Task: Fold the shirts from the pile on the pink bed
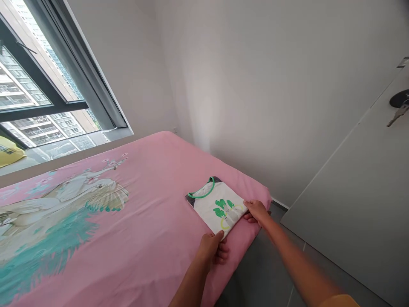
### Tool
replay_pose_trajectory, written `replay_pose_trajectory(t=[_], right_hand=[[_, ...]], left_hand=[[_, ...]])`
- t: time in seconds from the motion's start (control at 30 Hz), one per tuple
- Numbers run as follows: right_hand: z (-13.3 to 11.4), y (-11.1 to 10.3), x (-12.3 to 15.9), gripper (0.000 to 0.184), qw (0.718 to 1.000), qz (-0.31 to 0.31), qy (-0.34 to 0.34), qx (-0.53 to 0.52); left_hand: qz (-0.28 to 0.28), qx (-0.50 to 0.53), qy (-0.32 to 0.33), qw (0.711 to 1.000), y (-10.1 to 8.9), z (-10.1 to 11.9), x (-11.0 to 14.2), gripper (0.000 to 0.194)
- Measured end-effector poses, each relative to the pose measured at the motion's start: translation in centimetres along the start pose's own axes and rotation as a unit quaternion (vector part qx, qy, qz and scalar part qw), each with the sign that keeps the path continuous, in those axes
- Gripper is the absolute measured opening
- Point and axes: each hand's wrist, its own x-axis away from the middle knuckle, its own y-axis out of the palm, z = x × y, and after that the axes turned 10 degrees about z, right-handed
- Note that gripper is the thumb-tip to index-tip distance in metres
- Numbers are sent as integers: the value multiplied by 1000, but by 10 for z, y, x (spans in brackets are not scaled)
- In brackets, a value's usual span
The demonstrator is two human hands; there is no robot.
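A folded white T-shirt (217, 204) with a green collar and a green print lies near the corner of a pink bed (153, 221). My left hand (212, 248) grips the shirt's near corner, fingers curled under the edge. My right hand (256, 212) holds the shirt's right edge, thumb on top and fingers tucked beneath. Both forearms reach in from the lower right.
The pink sheet carries a large white and teal unicorn print (60, 204) on the left. A window (47, 85) runs along the bed's far side. A grey door (361, 204) with keys (398, 114) in its lock stands at the right, above grey floor (271, 277).
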Motion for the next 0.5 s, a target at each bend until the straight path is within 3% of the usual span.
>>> replay_pose_trajectory(t=[0.07,0.13,0.2,0.27,0.37,0.43,0.5], right_hand=[[5,-10,2,24,999,27,-14,45],[4,-18,8,20,986,79,-74,127],[-3,-18,18,17,948,132,-195,213],[-15,-8,32,21,902,142,-331,239],[-30,20,47,33,869,72,-457,176],[-32,37,47,39,850,7,-496,179],[-29,49,37,43,827,-58,-496,259]], left_hand=[[-11,-91,4,996,1,-8,12,36],[-9,-184,58,981,1,-14,27,41],[42,-250,190,949,1,-17,38,44],[119,-268,354,888,1,-14,42,40],[176,-280,510,794,5,-5,30,31],[198,-331,533,753,7,-3,14,41],[223,-403,512,725,8,-9,-1,47]])
